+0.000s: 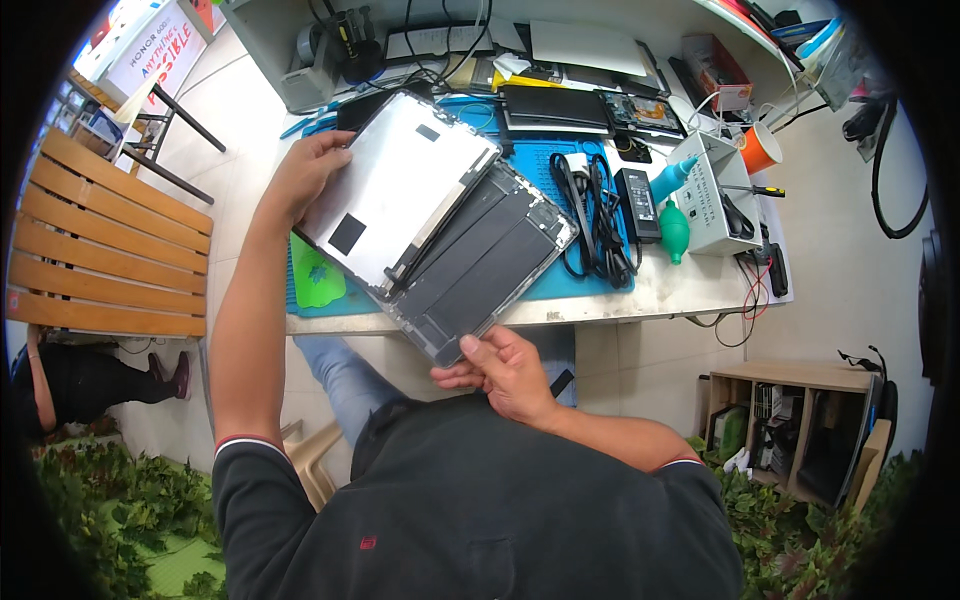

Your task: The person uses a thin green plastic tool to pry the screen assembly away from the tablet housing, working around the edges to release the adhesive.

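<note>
An opened tablet is held over the front edge of the workbench. Its silvery screen panel is lifted and swung to the left, overlapping the body. My left hand pinches that panel at its upper left edge. The tablet body, with dark battery cells and bare circuitry along its rim, lies tilted under and to the right of the panel. At the body's lower corner my right hand grips it between thumb and fingers. A cable seems to join the two parts near the lower left, though the joint is partly hidden.
A blue work mat covers the bench, with a green pad by the left. Rightward lie a coiled black cable, a power adapter, a green air blower and a white box. A wooden bench stands left.
</note>
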Action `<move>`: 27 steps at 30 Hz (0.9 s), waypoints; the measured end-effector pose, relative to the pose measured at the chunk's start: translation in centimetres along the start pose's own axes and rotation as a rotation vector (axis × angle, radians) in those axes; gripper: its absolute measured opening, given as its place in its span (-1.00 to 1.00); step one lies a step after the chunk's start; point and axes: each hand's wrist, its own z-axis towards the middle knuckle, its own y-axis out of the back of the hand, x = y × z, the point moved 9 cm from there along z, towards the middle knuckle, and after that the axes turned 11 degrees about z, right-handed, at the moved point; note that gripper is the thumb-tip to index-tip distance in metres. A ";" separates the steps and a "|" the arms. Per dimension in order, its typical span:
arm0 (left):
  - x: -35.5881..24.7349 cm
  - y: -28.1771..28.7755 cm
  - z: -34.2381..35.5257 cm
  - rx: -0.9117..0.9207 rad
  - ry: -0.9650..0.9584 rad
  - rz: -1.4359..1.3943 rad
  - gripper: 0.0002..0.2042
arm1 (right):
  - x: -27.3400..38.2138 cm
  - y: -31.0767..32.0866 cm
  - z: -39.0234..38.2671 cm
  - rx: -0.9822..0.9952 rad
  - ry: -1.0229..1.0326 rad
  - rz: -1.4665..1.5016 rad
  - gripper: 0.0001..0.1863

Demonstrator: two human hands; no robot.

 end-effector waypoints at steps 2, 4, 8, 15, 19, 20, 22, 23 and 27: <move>-0.1 -0.1 0.1 0.015 0.008 0.019 -0.57 | -0.7 0.4 0.1 -0.022 -0.073 -0.015 -0.69; 0.0 -0.2 0.3 0.023 0.009 0.017 -0.56 | -1.3 0.6 0.2 -0.040 -0.168 -0.047 -0.65; 1.0 -0.6 1.2 0.043 -0.008 -0.017 -0.58 | 1.0 -1.2 -1.6 0.097 -0.271 -0.498 -0.58; 0.1 -1.7 2.6 0.105 -0.027 0.029 -0.64 | 11.9 -8.0 -2.9 0.206 0.863 -1.800 -0.47; -1.5 -1.8 2.9 0.084 -0.090 0.176 -0.63 | 11.6 -5.8 -1.6 0.215 0.783 -1.894 -0.27; -1.8 -1.7 2.8 0.069 -0.093 0.216 -0.63 | 11.6 -5.7 -1.6 0.220 0.783 -1.891 -0.27; -2.1 -1.6 2.6 0.039 -0.095 0.299 -0.63 | 11.9 -5.5 -1.7 0.240 0.786 -1.896 -0.28; -2.1 -1.5 2.7 0.038 -0.096 0.334 -0.63 | 12.0 -5.4 -1.7 0.251 0.786 -1.898 -0.29; -3.3 -1.1 2.1 -0.012 -0.145 0.451 -0.63 | 13.4 -4.0 -2.1 0.188 0.792 -1.859 -0.29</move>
